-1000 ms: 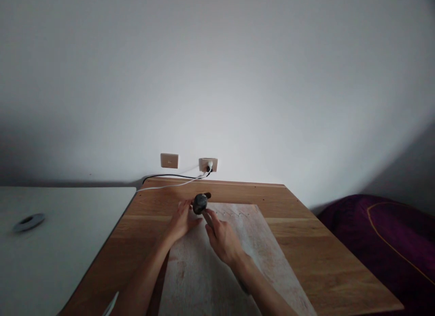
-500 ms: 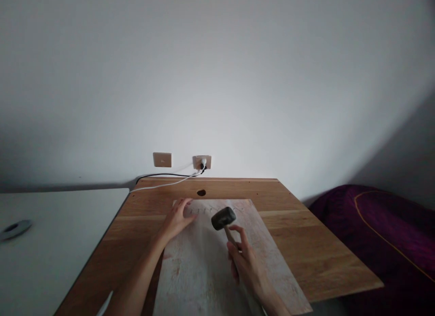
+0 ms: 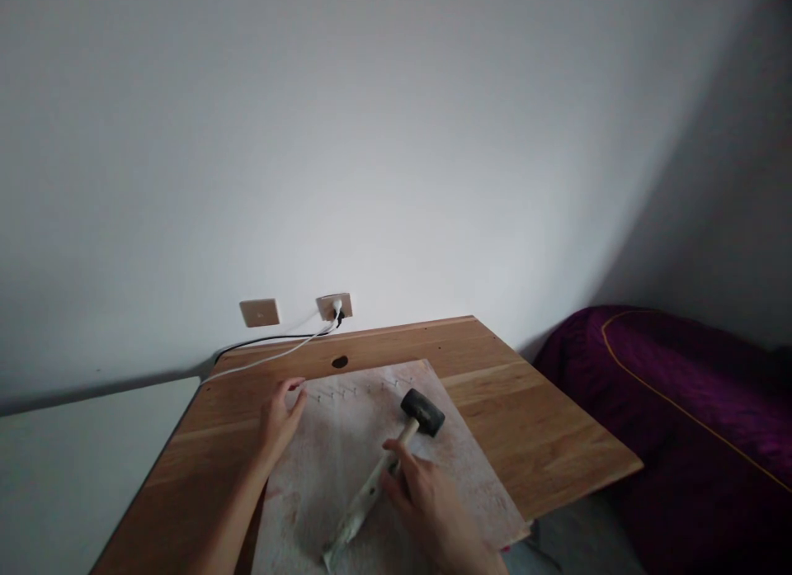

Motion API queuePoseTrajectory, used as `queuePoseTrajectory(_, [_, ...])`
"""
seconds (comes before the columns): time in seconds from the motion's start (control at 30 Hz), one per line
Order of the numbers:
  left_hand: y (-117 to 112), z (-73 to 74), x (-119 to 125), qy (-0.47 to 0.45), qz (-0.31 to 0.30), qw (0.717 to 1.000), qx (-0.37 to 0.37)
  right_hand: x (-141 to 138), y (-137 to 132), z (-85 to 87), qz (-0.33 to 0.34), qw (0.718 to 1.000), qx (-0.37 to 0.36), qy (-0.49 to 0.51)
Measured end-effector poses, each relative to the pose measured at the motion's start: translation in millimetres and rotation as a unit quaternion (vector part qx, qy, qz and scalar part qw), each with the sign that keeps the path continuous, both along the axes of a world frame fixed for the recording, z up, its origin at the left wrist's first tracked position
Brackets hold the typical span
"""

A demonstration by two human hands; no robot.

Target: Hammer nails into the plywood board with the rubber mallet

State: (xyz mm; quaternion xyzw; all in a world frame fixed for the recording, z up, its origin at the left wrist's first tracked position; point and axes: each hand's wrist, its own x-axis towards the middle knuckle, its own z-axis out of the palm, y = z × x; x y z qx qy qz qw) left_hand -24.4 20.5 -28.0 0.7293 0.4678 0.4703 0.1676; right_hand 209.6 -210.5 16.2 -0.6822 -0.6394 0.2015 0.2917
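Note:
My right hand (image 3: 426, 501) is closed around the handle of a rubber mallet (image 3: 423, 412) with a black head and a pale, worn handle. The mallet is over the right half of a whitish, stained board (image 3: 334, 443), its handle slanting down to the left. Along the board's far edge stands a row of several thin nails (image 3: 344, 392), some leaning. My left hand (image 3: 281, 418) rests at the board's far left corner, thumb and forefinger apart, beside the leftmost nail. Its other fingers are partly hidden.
The board lies on a wooden table (image 3: 525, 410) with a cable hole (image 3: 340, 361). Cables (image 3: 266, 358) run to a wall socket (image 3: 334, 306). A white surface (image 3: 92, 468) adjoins at left; a purple cushion-like thing (image 3: 681, 410) sits at right.
The view has turned and tilted. My right hand has swung the mallet away from the nails, its head now pointing right. My left hand stays at the board's far left corner.

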Motion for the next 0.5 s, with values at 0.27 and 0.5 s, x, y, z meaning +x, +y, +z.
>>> queuePoseTrajectory(0.27, [-0.9,-9.5,-15.4,0.058,0.101,0.993,0.037,55.6,-51.5,-53.1,-0.004,0.966,0.160,-0.201])
queuePoseTrajectory(0.5, [-30.7,-15.2,12.6,0.064,0.021,0.998,0.011,75.3,-55.6,-38.3,0.010,0.979,0.109,-0.170])
